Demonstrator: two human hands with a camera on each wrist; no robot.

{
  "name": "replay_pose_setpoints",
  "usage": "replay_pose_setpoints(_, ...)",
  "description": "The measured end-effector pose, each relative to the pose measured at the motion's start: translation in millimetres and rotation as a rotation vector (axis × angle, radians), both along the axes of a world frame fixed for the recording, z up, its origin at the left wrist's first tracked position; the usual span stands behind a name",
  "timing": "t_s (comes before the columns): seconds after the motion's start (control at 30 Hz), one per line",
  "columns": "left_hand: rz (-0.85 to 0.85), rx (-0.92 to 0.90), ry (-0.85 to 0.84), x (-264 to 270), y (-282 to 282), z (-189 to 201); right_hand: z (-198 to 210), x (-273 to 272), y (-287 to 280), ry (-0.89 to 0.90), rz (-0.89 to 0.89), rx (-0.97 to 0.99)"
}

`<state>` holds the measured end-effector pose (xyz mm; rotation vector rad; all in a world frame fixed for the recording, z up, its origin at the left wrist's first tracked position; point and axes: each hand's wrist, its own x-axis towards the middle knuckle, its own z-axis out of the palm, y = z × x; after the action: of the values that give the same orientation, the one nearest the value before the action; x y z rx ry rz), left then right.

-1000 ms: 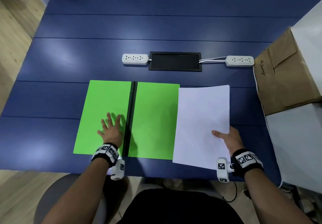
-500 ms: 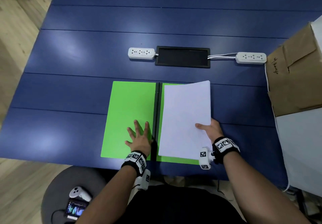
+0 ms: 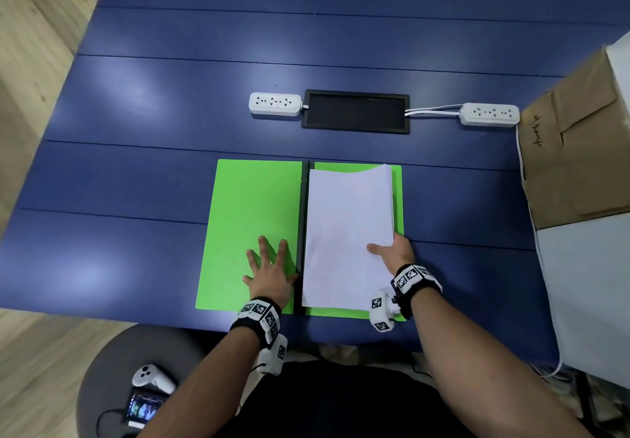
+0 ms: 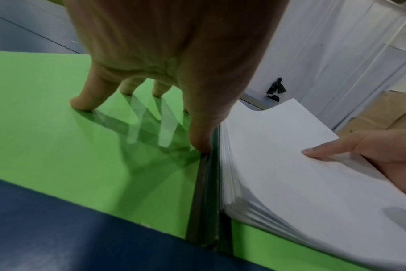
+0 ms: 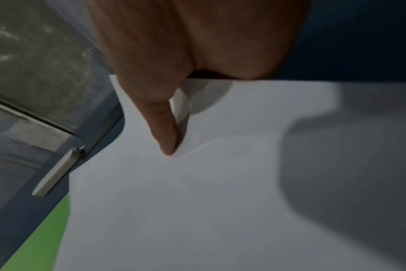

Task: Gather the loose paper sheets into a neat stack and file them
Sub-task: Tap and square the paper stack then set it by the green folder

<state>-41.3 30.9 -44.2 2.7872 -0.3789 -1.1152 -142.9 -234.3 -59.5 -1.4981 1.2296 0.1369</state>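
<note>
An open green folder with a black spine lies near the front edge of the blue table. A stack of white paper sheets sits on its right half, its left edge against the spine. My right hand pinches the stack's right edge, thumb on top, the other fingers hidden beneath. In the left wrist view that side of the paper stack is lifted and curved. My left hand presses flat with spread fingers on the folder's left half.
Two white power strips flank a black cable hatch at mid-table. A brown cardboard box and white surfaces stand at the right. A grey stool with a controller and a phone sits below the table's front edge.
My right hand has carried the paper stack leftward from the bare table onto the folder's right half, up to the spine. The left hand has stayed pressed on the left half.
</note>
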Motion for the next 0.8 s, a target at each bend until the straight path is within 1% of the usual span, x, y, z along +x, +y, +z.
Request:
replay_pose_setpoints(0.07, 0.046, -0.001, -0.047, 5, 5, 2, 8, 5, 1, 0.064, 0.000, -0.072)
replay_pose_setpoints(0.13, 0.140, 0.015, -0.110, 14, 16, 9, 21, 8, 2, 0.167, 0.026, -0.207)
replay_pose_setpoints(0.23, 0.365, 0.084, -0.169, 33, 50, 11, 34, 1, 3, 0.296, 0.118, -0.355)
replay_pose_setpoints(0.3, 0.514, 0.097, -0.192, 44, 71, 11, 33, -10, 2, 0.346, 0.170, -0.373)
replay_pose_setpoints(0.4, 0.647, 0.136, -0.182, 59, 89, 13, 29, -23, 1, 0.393, 0.177, -0.340)
replay_pose_setpoints(0.47, 0.691, 0.129, -0.140, 76, 108, -6, 28, -28, 2, 0.396, 0.197, -0.326)
replay_pose_setpoints(0.53, 0.615, 0.153, -0.099, 92, 130, -30, 28, -31, 4, 0.395, 0.221, -0.329)
replay_pose_setpoints(0.57, 0.562, 0.137, -0.084, 99, 139, -38, 27, -32, 5, 0.392, 0.229, -0.331)
replay_pose_setpoints(0.6, 0.528, 0.081, -0.082, 102, 142, -33, 26, -33, 4, 0.387, 0.229, -0.328)
replay_pose_setpoints(0.63, 0.496, 0.039, -0.066, 101, 139, -17, 26, -33, 4, 0.382, 0.227, -0.328)
replay_pose_setpoints(0.67, 0.482, -0.006, -0.063, 97, 130, 12, 27, -33, 4, 0.375, 0.226, -0.333)
replay_pose_setpoints(0.7, 0.486, -0.045, -0.074, 97, 127, 29, 26, -34, 3, 0.371, 0.220, -0.333)
replay_pose_setpoints(0.73, 0.530, -0.086, -0.093, 94, 127, 44, 26, -34, 1, 0.369, 0.208, -0.325)
replay_pose_setpoints(0.8, 0.595, -0.234, -0.115, 89, 132, 71, 27, -35, -2, 0.350, 0.179, -0.309)
